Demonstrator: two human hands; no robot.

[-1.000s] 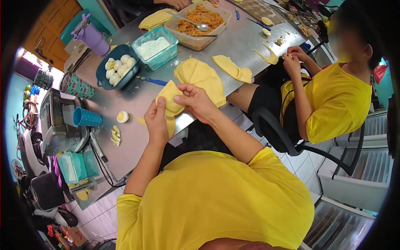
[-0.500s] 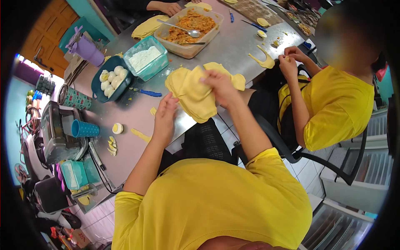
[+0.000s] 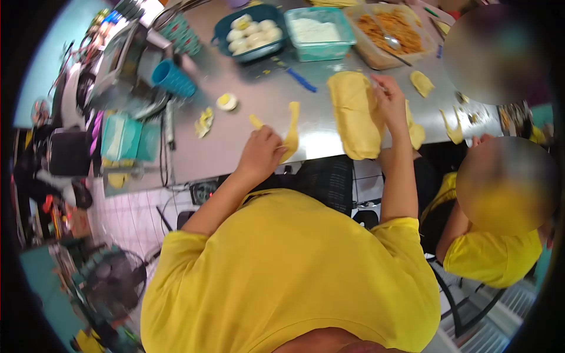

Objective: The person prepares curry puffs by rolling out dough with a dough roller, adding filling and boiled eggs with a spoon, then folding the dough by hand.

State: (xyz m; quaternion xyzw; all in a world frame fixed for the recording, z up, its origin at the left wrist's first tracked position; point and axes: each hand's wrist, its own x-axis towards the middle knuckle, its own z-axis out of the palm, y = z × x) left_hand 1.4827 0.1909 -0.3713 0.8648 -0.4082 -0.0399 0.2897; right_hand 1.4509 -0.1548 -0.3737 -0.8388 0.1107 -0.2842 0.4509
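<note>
My left hand is over the near table edge, its fingers curled down on the lower end of a thin strip of yellow dough. To the right lies a stack of flat yellow dough sheets, reaching slightly over the edge. My right hand is at the stack's upper right side, fingers bent and closed on the edge of a dough sheet; the fingertips are slightly blurred. More dough shows behind my right wrist. A small dough scrap rests above my left hand.
Beyond the stack stand a bowl of peeled eggs, a teal tub of flour and a container of orange filling with a spoon. A blue-handled knife, half an egg and a blue cup lie left. Another person sits right.
My view has turned leftward. My left hand has moved from beside the dough stack to the strip on the table. My right hand has shifted from above the stack to its right side.
</note>
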